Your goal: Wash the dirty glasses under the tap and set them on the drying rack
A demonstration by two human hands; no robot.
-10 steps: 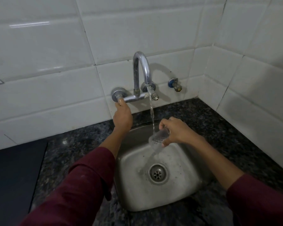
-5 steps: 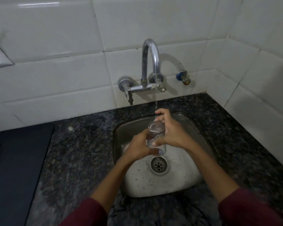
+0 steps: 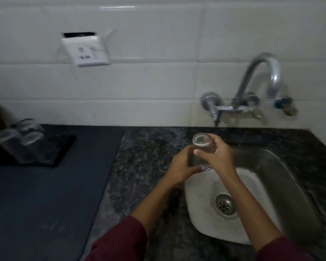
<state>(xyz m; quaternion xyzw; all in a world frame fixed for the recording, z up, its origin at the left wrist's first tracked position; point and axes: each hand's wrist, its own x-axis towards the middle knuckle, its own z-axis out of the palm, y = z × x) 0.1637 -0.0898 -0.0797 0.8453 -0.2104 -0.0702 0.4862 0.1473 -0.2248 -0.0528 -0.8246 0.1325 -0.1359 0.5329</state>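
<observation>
A small clear glass (image 3: 202, 142) is held above the left rim of the steel sink (image 3: 282, 178). My right hand (image 3: 217, 159) wraps its upper part and my left hand (image 3: 182, 164) cups its lower part. The glass is tilted, its round end facing up toward me. The chrome tap (image 3: 260, 81) juts from the tiled wall to the right of the glass, and no water runs from it. Several clear glasses (image 3: 24, 142) stand blurred on a small dark mat (image 3: 62, 149) at the far left.
A large dark grey mat (image 3: 45, 194) covers the counter on the left. Speckled dark granite (image 3: 145, 153) lies between it and the sink. A white socket plate (image 3: 86, 50) hangs loose on the tiles. A blue-capped valve (image 3: 284, 105) sits right of the tap.
The water has stopped. My left hand left the tap handle and joined the right on the glass. Both hands carried the glass leftward out from under the spout; my view swung left.
</observation>
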